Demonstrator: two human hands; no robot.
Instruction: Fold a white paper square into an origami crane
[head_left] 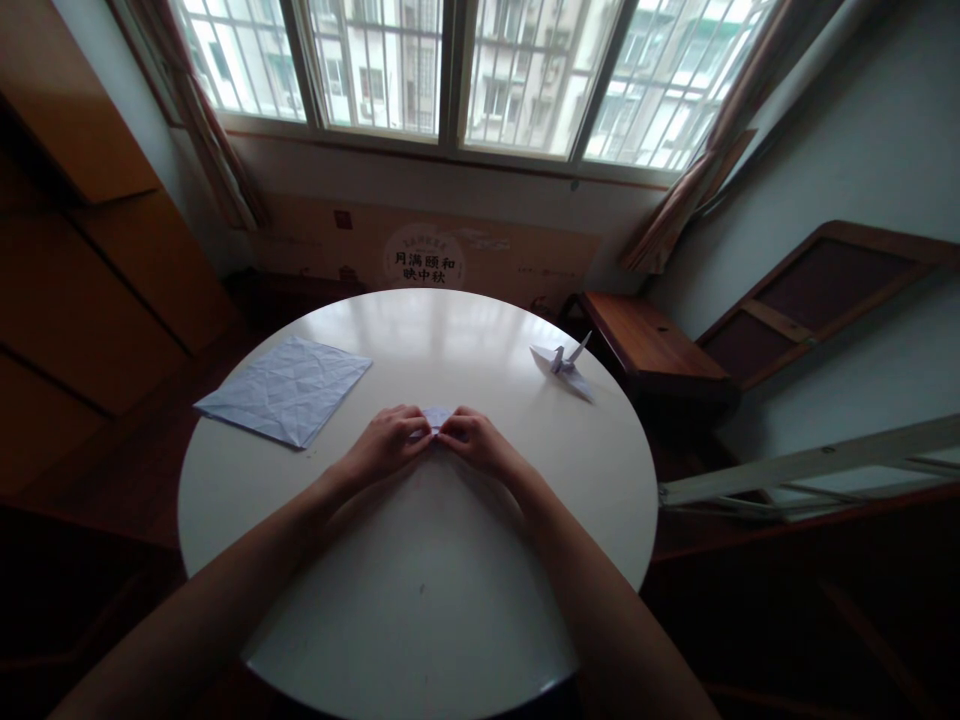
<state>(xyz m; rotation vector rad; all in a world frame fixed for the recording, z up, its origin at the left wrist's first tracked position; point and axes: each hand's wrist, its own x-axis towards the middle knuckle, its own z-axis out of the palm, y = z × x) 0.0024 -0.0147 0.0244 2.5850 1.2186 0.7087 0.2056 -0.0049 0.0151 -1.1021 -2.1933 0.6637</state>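
Observation:
Between my two hands, near the middle of the round white table (pixel 420 560), is a small piece of folded white paper (pixel 437 416). My left hand (pixel 391 438) pinches its left side with thumb and fingers. From the right, my right hand (pixel 474 440) pinches the same paper, and the fingertips of both hands almost meet at its near edge. Most of the paper is hidden behind the fingers, so its exact folded shape does not show. Both forearms reach in from the near side of the table.
Creased white paper sheets (pixel 289 390) lie at the table's left. A folded paper crane (pixel 566 365) stands toward the right edge. Beyond are a wooden bench (pixel 652 335), a printed box panel (pixel 495 245) and barred windows (pixel 525 80); wooden cabinets (pixel 127 270) stand left.

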